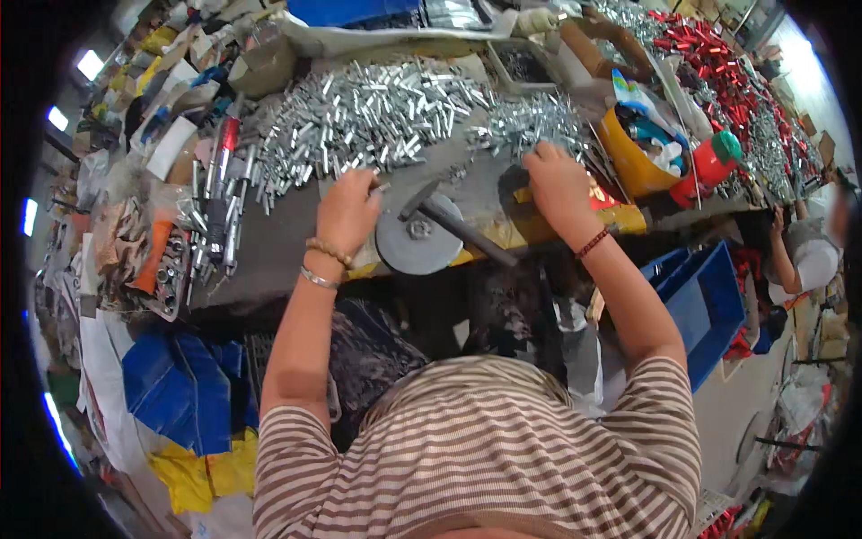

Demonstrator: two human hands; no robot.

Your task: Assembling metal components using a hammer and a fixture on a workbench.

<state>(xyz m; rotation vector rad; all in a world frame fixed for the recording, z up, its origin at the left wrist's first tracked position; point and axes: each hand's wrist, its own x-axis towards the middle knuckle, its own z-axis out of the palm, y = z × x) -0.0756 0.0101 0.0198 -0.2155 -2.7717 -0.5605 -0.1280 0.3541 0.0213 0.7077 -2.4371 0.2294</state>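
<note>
My left hand (348,211) is closed, thumb and fingers pinched on a short, silver metal piece (382,189) whose shiny end pokes out toward the middle of the dark grey bench (256,247); the rest of it is hidden by my fingers. My right hand (548,184) is half curled, knuckles up, just short of a low heap of fine silver metal bits (534,121), and I cannot tell whether it grips anything. Between my hands, at the bench's front edge, sits a round, flat grey metal disc (417,251), smooth and dull. A dark hammer with a straight handle (471,235) lies across it, the handle slanting past that edge. Beyond, toward the bench's far edge, spreads a wide pile of bright, slim silver metal tubes (359,112), lying every which way.
</note>
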